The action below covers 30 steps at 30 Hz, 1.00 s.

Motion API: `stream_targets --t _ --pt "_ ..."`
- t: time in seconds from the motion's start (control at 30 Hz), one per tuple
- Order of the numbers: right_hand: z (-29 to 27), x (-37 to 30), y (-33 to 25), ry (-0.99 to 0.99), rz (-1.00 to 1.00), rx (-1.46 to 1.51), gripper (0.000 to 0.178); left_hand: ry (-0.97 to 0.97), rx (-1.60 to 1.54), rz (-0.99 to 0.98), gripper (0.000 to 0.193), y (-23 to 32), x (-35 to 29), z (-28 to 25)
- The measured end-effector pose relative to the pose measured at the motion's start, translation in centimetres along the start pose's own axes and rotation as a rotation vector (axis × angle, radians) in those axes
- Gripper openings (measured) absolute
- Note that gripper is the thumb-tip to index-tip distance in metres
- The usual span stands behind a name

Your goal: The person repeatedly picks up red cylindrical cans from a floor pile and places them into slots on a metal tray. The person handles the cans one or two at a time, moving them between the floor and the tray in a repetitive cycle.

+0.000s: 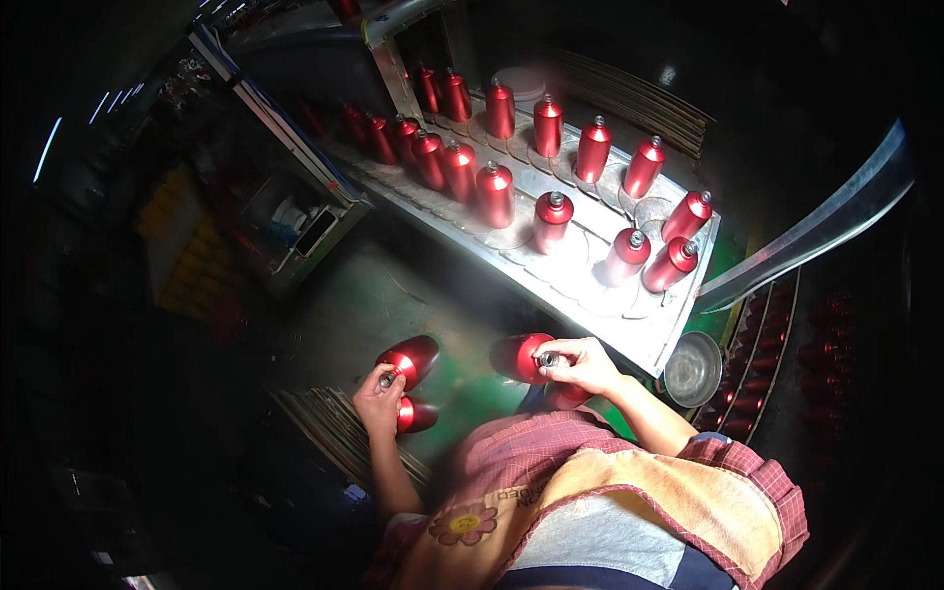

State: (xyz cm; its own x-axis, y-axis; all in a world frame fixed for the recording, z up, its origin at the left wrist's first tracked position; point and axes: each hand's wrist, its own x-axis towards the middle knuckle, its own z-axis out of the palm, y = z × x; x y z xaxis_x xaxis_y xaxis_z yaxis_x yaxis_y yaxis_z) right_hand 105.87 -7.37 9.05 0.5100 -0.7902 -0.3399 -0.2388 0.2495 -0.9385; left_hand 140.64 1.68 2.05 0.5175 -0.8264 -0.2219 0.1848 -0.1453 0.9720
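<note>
My left hand is closed round the necks of two glossy red metal bottles. One red bottle tilts up and away, and a second bottle hangs just below it. To the right, my right hand grips the neck of another red bottle, whose body points left. A further red bottle shows under those fingers, partly hidden. Both hands are in front of a long metal conveyor, apart from it. Several red bottles stand upright along it in two rows, joining at its right end.
A curved metal strip juts out at the conveyor's right end. Below it is a round metal bowl, beside racks of red bottles. Flat stacked boards lie at lower left. A dark phone-like device rests on a stand at left.
</note>
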Motion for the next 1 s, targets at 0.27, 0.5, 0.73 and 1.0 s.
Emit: stream_targets --t 0.27,0.5,0.73,1.0 --pt "-8.0 10.2 -8.7 -0.094 -0.053 -0.344 0.032 0.047 0.049 -0.020 0.022 9.1 11.0 7.9" --pt "-14.2 21.0 -10.3 0.015 -0.089 -0.330 0.031 -0.063 0.025 -0.016 0.023 7.8 26.2 15.6" --pt "-10.1 31.5 -14.3 0.183 -0.049 -0.390 0.032 -0.260 0.179 -0.139 0.026 9.4 43.1 16.3" --pt "-6.8 40.0 -19.1 0.298 0.214 -0.331 0.033 -0.545 0.165 0.009 0.020 12.7 57.8 16.7"
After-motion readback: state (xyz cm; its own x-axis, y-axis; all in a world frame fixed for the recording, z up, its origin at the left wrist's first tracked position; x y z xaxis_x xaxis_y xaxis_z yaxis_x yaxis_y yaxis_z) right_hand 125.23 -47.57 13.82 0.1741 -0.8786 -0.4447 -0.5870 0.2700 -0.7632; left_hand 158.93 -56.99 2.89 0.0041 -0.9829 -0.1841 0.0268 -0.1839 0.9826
